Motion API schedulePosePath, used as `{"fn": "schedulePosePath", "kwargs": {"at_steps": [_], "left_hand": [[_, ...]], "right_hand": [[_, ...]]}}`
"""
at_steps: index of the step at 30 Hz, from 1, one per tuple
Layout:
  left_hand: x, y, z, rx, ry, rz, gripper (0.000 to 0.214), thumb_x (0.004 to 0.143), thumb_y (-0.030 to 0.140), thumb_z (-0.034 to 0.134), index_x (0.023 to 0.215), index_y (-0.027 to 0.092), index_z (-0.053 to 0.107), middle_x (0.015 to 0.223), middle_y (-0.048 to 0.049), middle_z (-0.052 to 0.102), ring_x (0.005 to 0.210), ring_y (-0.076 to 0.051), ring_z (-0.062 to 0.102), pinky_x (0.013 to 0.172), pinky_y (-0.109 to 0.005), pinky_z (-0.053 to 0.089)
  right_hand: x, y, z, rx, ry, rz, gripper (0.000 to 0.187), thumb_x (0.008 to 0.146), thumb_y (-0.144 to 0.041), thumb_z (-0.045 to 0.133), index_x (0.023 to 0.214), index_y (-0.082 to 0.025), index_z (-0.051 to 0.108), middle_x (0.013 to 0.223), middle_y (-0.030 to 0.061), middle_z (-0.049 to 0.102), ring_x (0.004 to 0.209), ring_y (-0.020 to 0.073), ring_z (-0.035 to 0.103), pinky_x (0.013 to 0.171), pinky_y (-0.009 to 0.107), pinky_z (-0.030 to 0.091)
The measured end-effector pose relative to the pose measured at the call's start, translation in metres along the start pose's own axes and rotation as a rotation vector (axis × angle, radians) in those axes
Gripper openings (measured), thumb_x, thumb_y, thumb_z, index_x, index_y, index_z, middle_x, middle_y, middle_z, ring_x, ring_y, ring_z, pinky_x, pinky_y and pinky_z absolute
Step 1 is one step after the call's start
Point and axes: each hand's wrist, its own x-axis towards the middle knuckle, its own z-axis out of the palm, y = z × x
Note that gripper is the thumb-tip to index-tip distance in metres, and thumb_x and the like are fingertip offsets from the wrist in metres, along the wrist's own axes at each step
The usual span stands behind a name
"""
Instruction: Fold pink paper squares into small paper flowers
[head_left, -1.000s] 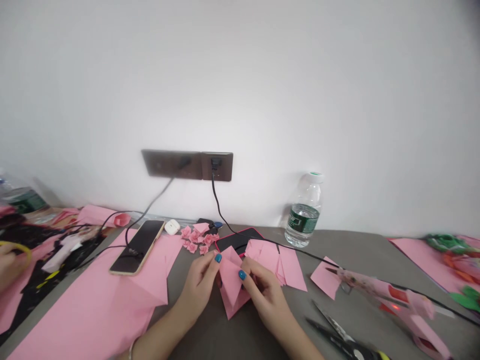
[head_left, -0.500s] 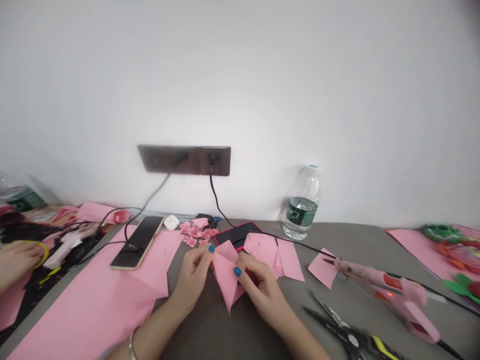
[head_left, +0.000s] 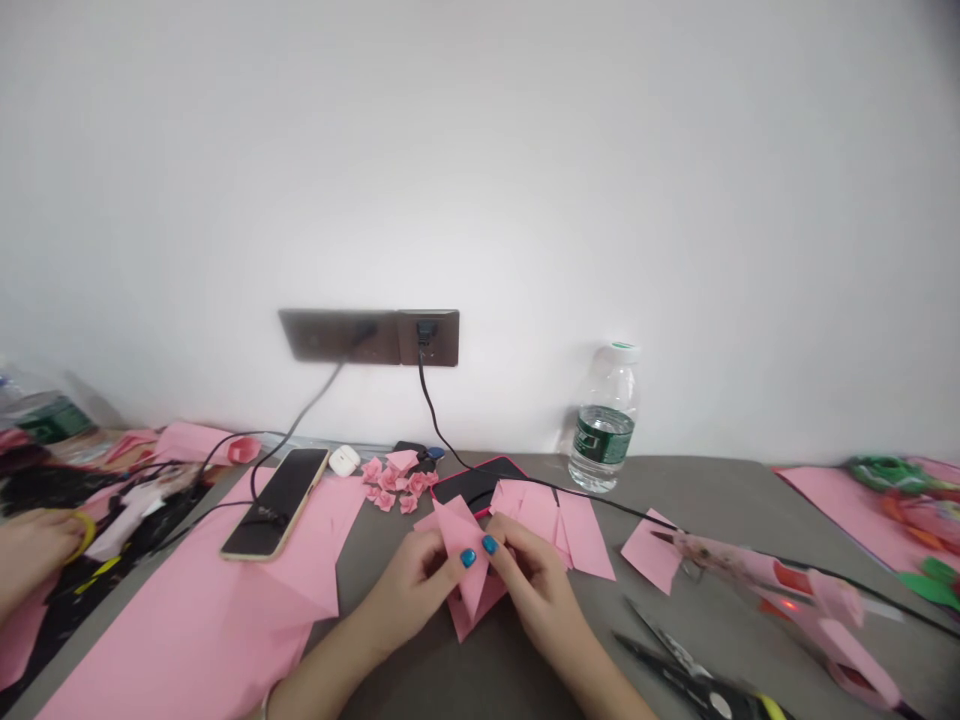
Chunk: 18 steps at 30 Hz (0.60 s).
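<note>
Between my two hands is a folded piece of pink paper (head_left: pixel 466 585), its flaps standing up and a point facing me. My left hand (head_left: pixel 420 590) pinches its left side, the thumb pressed on the front flap. On the other side my right hand (head_left: pixel 529 580) pinches the right edge, with thumb and fingertips close to my left thumb. Part of the paper is hidden behind the fingers. Beyond my hands lie small pink paper roses (head_left: pixel 391 482), a dark phone with a red edge (head_left: pixel 484 475) and cut pink paper pieces (head_left: pixel 581 525).
Pink sheets (head_left: pixel 202 620) with a phone (head_left: pixel 277 505) on them lie left. Scissors (head_left: pixel 690 670), a pink glue gun (head_left: pixel 802 595) with a lit red light, and a water bottle (head_left: pixel 602 420) stand right. A black cable crosses behind. Another person's hand (head_left: pixel 37 555) holds yellow-handled scissors far left.
My left thumb has moved down and right onto the paper's front flap, close to my right thumb. The flaps are drawn closer together. The view has tilted slightly upward.
</note>
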Motion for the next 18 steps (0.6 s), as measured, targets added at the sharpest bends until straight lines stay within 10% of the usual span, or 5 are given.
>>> {"fn": "schedulePosePath", "kwargs": {"at_steps": [11,18], "left_hand": [[-0.0017,-0.0007,-0.0011,0.06,0.166,0.009,0.054,0.089,0.058,0.046,0.052,0.019,0.043,0.052,0.0036,0.036,0.054,-0.013,0.033,0.05,-0.025,0.027],[-0.0026,0.0041,-0.0025,0.005,-0.102,-0.029,0.058,0.09,0.056,0.044,0.047,0.017,0.053,0.043,-0.0002,0.05,0.043,-0.013,0.045,0.048,-0.024,0.033]], "right_hand": [[-0.0005,-0.0004,0.0011,-0.021,-0.064,0.0,0.04,0.093,-0.046,0.048,0.064,-0.02,0.045,0.064,-0.0012,0.043,0.061,0.0146,0.039,0.057,0.026,0.032],[0.0021,-0.0024,-0.0027,0.004,0.002,0.006,0.04,0.092,-0.048,0.049,0.063,-0.02,0.044,0.062,-0.0018,0.04,0.06,0.0148,0.039,0.057,0.027,0.031]]}}
